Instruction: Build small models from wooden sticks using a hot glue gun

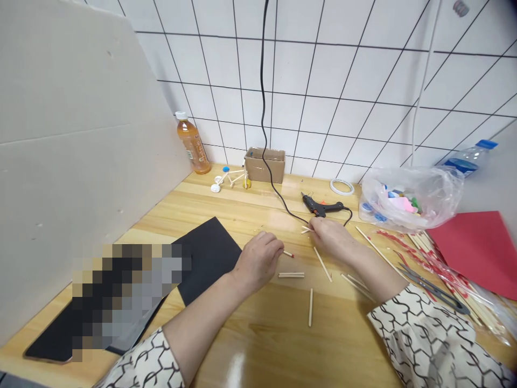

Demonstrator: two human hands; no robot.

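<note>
Pinching a red-tipped stick [288,253], the left hand [258,260] hides its other end.

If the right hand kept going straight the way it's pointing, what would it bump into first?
Probably the black cable, where it runs along the table just ahead of the right hand. The hand's height is hard to judge, so it might pass above.
</note>
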